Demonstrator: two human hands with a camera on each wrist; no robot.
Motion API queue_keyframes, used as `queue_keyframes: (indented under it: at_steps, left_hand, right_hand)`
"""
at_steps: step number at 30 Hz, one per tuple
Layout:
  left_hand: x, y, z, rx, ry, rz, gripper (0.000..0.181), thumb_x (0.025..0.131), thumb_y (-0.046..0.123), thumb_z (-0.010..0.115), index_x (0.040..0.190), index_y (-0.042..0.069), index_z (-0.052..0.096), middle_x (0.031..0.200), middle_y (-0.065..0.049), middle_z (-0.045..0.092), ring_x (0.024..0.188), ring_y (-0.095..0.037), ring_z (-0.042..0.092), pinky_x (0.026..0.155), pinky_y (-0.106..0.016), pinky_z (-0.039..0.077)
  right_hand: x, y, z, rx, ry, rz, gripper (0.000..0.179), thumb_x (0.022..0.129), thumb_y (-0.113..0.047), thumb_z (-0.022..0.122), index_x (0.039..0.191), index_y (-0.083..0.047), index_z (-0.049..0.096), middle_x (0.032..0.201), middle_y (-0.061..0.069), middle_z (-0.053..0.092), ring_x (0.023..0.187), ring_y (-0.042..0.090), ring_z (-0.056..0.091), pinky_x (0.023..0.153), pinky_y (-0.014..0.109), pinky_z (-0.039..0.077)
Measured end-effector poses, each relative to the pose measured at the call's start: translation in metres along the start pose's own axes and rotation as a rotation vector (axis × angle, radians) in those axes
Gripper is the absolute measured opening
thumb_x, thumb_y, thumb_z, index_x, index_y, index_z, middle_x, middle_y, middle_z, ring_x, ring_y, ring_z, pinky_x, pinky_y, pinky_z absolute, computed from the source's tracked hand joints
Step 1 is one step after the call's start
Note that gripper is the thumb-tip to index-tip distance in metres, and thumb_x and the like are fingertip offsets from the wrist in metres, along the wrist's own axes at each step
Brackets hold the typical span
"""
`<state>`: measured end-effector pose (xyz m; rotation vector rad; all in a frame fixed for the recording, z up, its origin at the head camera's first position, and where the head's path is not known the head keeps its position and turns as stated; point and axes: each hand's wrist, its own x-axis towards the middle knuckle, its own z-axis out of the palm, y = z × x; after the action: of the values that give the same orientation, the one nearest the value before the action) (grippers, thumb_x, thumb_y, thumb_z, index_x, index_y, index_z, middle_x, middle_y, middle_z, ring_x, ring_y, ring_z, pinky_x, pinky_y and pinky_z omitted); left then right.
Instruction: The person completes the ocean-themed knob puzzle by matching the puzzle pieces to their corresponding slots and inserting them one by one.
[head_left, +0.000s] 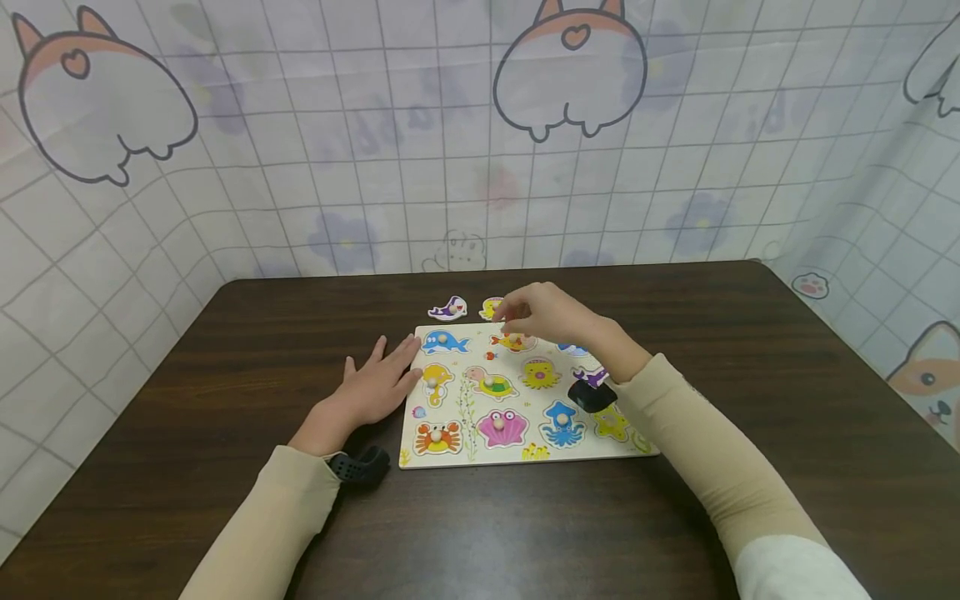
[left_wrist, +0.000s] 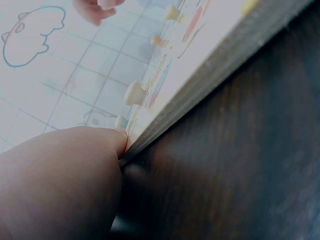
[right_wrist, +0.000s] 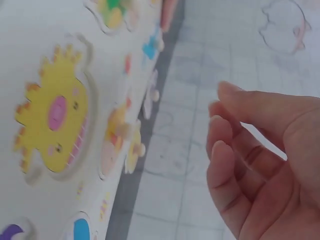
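Note:
A white wooden knob puzzle board (head_left: 528, 402) with sea-animal pictures lies on the table. My left hand (head_left: 371, 390) rests flat beside it, fingertips touching its left edge. Over the back of the board hovers my right hand (head_left: 551, 312), its fingers (right_wrist: 222, 162) loosely bent and nothing between them. Just behind the board lie a purple-and-white sea-animal piece (head_left: 447, 308) and a yellow piece (head_left: 491, 308), the latter partly hidden by my right hand. A yellow octopus picture (head_left: 540, 373) on the board shows no knob. The crab (head_left: 437, 437) and the pink shell (head_left: 501, 427) have knobs.
The dark brown table (head_left: 300, 350) extends around the board. A patterned cloth wall (head_left: 420, 192) stands behind and at both sides. Black bands sit on both wrists; my right forearm covers part of the board's right side.

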<state>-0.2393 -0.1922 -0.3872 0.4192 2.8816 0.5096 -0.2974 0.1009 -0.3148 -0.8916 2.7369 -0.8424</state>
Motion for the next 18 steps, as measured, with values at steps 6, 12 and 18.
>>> queue_keyframes:
  at_steps: [6,12,18]
  left_hand:
    - [0.000,-0.001,-0.001,-0.005,-0.002,0.001,0.065,0.111,0.041,0.037,0.166,0.015,0.014,0.171,-0.008,0.011,0.155,-0.041,-0.002,0.110,-0.079,-0.004]
    - [0.000,-0.003,0.000,-0.003,0.003,0.005,0.065,0.111,0.040,0.038,0.166,0.015,0.015,0.171,-0.009,0.012,0.155,-0.042,-0.001,0.109,-0.080,-0.004]
    - [0.001,-0.002,0.001,-0.004,0.006,0.010,0.065,0.111,0.041,0.038,0.166,0.015,0.015,0.171,-0.009,0.012,0.155,-0.042,-0.001,0.109,-0.080,-0.004]
  right_hand:
    - [0.016,0.014,-0.004,0.083,0.143,0.028,0.024,0.101,-0.008,0.066,0.124,-0.003,0.071,0.102,0.012,0.068,0.090,0.033,0.065,0.080,0.037,0.055]
    - [0.036,0.024,0.003,0.102,0.157,0.083,0.024,0.102,-0.010,0.064,0.124,-0.002,0.071,0.104,0.015,0.068,0.093,0.035,0.064,0.080,0.037,0.054]
    - [0.051,0.032,0.009,0.110,0.130,0.147,0.022,0.102,-0.010,0.064,0.120,-0.003,0.073,0.109,0.012,0.071,0.092,0.032,0.066,0.080,0.037,0.054]
